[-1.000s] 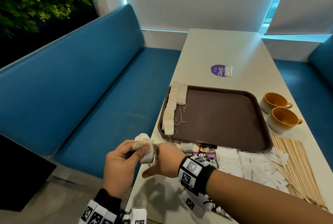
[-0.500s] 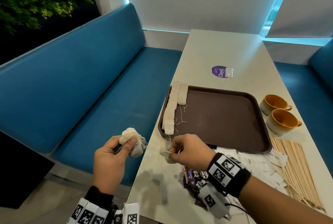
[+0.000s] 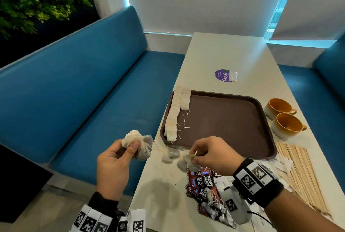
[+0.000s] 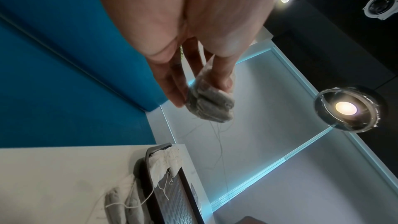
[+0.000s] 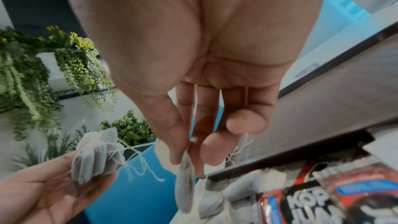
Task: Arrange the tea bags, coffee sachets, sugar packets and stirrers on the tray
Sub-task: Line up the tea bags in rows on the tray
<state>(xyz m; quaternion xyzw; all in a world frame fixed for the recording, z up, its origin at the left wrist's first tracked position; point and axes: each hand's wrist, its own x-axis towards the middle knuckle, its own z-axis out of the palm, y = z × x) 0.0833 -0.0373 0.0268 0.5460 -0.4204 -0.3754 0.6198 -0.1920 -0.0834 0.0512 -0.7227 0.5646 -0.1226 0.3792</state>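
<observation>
1. My left hand (image 3: 113,164) is off the table's left edge, above the blue bench (image 3: 78,101). Its thumb and fingers are curled round a bunch of tea bags (image 3: 137,145), whose strings trail out toward the table.
2. My right hand (image 3: 212,154) is over the near edge of the table (image 3: 233,54), just in front of the tray. Thumb and forefinger pinch a single tea bag (image 3: 189,160) by its top, so it hangs down; the other fingers are loosely bent.
3. The brown tray (image 3: 233,119) holds only tea bags: a long row of tea bags (image 3: 173,116) against its left wall and a shorter second row (image 3: 185,100) beside it at the far end, strings lying loose on the tray floor.
4. A few loose tea bags (image 3: 170,155) lie on the table between my hands, just outside the tray's near left corner.
5. The coffee sachets (image 3: 203,183) lie in a heap on the table under my right wrist.
6. The sugar packets (image 3: 283,162) and wooden stirrers (image 3: 302,172) lie on the table right of the tray's near corner.
7. Two orange cups (image 3: 285,119) stand just beside the tray's right side; I see nothing in them.
</observation>
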